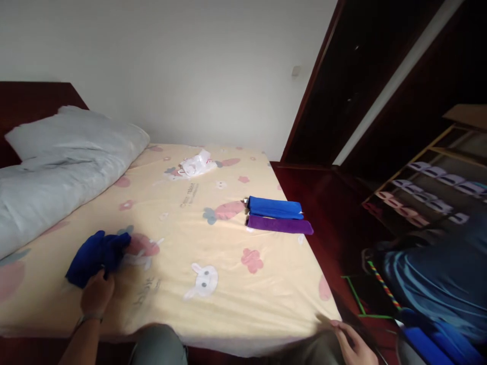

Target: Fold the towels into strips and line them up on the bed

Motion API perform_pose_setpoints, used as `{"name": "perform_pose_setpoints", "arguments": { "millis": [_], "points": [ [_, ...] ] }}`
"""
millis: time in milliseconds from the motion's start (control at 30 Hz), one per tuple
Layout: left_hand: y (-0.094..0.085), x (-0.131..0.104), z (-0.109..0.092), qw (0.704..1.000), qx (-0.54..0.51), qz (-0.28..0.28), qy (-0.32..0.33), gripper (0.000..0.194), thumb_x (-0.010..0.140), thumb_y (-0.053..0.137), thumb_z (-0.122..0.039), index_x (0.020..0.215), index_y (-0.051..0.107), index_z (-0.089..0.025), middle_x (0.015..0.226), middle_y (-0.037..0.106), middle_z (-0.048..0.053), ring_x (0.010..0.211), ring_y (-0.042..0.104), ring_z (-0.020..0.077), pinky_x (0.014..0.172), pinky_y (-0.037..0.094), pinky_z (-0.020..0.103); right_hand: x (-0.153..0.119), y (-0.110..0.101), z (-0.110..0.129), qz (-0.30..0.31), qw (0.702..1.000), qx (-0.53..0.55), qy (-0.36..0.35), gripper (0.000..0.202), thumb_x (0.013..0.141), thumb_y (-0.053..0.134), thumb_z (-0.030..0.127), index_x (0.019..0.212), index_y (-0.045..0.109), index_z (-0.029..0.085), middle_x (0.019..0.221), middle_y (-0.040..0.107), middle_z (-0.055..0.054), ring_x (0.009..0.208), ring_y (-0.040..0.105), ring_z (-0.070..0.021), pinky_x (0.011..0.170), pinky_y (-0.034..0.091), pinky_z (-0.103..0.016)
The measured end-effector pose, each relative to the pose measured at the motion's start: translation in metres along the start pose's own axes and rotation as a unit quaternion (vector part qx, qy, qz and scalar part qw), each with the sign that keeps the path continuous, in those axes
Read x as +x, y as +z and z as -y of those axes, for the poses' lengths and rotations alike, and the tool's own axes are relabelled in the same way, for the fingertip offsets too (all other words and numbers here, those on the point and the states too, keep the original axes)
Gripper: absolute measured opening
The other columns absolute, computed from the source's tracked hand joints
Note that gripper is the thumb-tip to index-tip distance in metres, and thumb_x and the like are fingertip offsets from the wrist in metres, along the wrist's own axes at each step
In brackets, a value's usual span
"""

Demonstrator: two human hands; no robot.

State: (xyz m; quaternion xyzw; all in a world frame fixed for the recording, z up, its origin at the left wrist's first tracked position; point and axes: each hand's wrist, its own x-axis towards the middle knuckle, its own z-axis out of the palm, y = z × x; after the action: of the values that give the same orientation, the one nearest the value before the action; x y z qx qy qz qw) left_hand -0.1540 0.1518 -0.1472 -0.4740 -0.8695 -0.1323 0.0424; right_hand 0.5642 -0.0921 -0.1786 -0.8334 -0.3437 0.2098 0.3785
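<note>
At the left of the bed, my left hand (pixel 98 293) pinches the near edge of a crumpled dark blue cloth (pixel 97 256), which lies bunched on the patterned sheet. My right hand (pixel 353 344) is at the bottom right, by the bed's near right corner, fingers close together; whether it holds anything is too unclear to tell. Near the right edge of the bed lie a folded blue cloth (pixel 275 208) and, alongside it on the near side, a folded purple cloth (pixel 279 224).
A white plastic bag (pixel 198 165) lies toward the back of the bed (pixel 220 238). A grey-white quilt (pixel 68 172) covers the left side. To the right are a shoe rack (pixel 429 187) and blue fabric (pixel 437 274). My knees show at the bottom.
</note>
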Motion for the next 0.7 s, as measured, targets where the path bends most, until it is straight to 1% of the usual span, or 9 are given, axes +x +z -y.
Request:
{"name": "perform_pose_setpoints", "arguments": {
  "millis": [100,167,233,300,400,467,533,600,700],
  "points": [
    [-0.004,0.002,-0.021,0.996,-0.017,-0.073,0.037,0.049,0.097,0.022,-0.053,0.067,0.042,-0.020,0.066,0.047,-0.001,0.076,0.054,0.0144,0.066,0.036,0.020,-0.003,0.005,0.003,0.006,0.999,-0.005,-0.033,0.043,0.064,0.058,0.062,0.079,0.078,0.027,0.091,0.079,-0.007,0.087,0.074,-0.0336,0.076,0.060,-0.038],
    [-0.021,0.002,-0.041,0.991,-0.039,-0.116,0.048,0.049,0.096,0.022,-0.056,0.068,0.041,-0.021,0.067,0.045,-0.002,0.075,0.054,0.0145,0.066,0.037,0.021,-0.004,0.005,0.005,0.015,0.999,-0.003,-0.045,0.043,0.066,0.058,0.061,0.081,0.078,0.026,0.092,0.079,-0.007,0.090,0.074,-0.0333,0.077,0.059,-0.038],
    [-0.045,-0.007,-0.068,0.987,-0.087,-0.116,0.067,0.046,0.094,0.028,-0.057,0.070,0.043,-0.021,0.066,0.047,-0.001,0.071,0.054,0.0148,0.064,0.037,0.022,-0.009,0.005,0.014,0.017,0.998,0.011,-0.051,0.041,0.067,0.057,0.059,0.080,0.078,0.026,0.091,0.078,-0.007,0.090,0.073,-0.0332,0.079,0.058,-0.038],
    [-0.070,-0.036,-0.101,0.980,-0.150,-0.078,0.107,0.042,0.093,0.036,-0.056,0.073,0.047,-0.021,0.065,0.051,-0.001,0.065,0.053,0.0152,0.061,0.038,0.024,-0.020,0.010,0.036,0.021,0.997,0.042,-0.061,0.037,0.068,0.059,0.056,0.079,0.077,0.026,0.091,0.078,-0.008,0.091,0.072,-0.0323,0.081,0.057,-0.038],
    [-0.086,-0.125,-0.155,0.947,-0.254,0.034,0.194,0.039,0.091,0.044,-0.056,0.073,0.052,-0.022,0.061,0.056,0.000,0.058,0.055,0.0160,0.057,0.040,0.026,-0.054,0.031,0.091,0.097,0.982,0.133,-0.090,0.032,0.073,0.064,0.051,0.085,0.076,0.024,0.095,0.076,-0.008,0.091,0.070,-0.0290,0.080,0.055,-0.036],
    [-0.079,-0.208,-0.184,0.909,-0.305,0.109,0.261,0.039,0.092,0.045,-0.055,0.072,0.055,-0.023,0.062,0.060,0.002,0.058,0.059,0.0172,0.060,0.046,0.028,-0.084,0.054,0.128,0.224,0.944,0.222,-0.096,0.037,0.078,0.066,0.052,0.101,0.075,0.024,0.105,0.074,-0.007,0.096,0.068,-0.0268,0.081,0.054,-0.034],
    [-0.060,-0.288,-0.201,0.867,-0.334,0.184,0.320,0.033,0.095,0.043,-0.046,0.079,0.062,-0.025,0.076,0.069,0.007,0.073,0.067,0.0206,0.071,0.052,0.030,-0.112,0.081,0.152,0.313,0.898,0.307,-0.044,0.046,0.080,0.068,0.057,0.113,0.071,0.025,0.104,0.073,-0.005,0.099,0.066,-0.0259,0.085,0.053,-0.034],
    [-0.041,-0.350,-0.206,0.845,-0.348,0.218,0.343,0.024,0.091,0.046,-0.039,0.098,0.066,-0.028,0.102,0.072,0.013,0.096,0.070,0.0258,0.081,0.055,0.033,-0.133,0.104,0.157,0.291,0.890,0.348,0.042,0.051,0.069,0.074,0.066,0.097,0.071,0.023,0.088,0.071,-0.002,0.092,0.066,-0.0262,0.083,0.053,-0.035],
    [-0.028,-0.395,-0.199,0.821,-0.364,0.276,0.343,0.021,0.091,0.048,-0.036,0.098,0.066,-0.030,0.100,0.072,0.012,0.095,0.069,0.0250,0.083,0.055,0.034,-0.151,0.121,0.135,0.228,0.882,0.390,0.131,0.054,0.055,0.083,0.068,0.079,0.068,0.022,0.078,0.069,0.000,0.089,0.065,-0.0260,0.085,0.052,-0.034]
  ]
}}
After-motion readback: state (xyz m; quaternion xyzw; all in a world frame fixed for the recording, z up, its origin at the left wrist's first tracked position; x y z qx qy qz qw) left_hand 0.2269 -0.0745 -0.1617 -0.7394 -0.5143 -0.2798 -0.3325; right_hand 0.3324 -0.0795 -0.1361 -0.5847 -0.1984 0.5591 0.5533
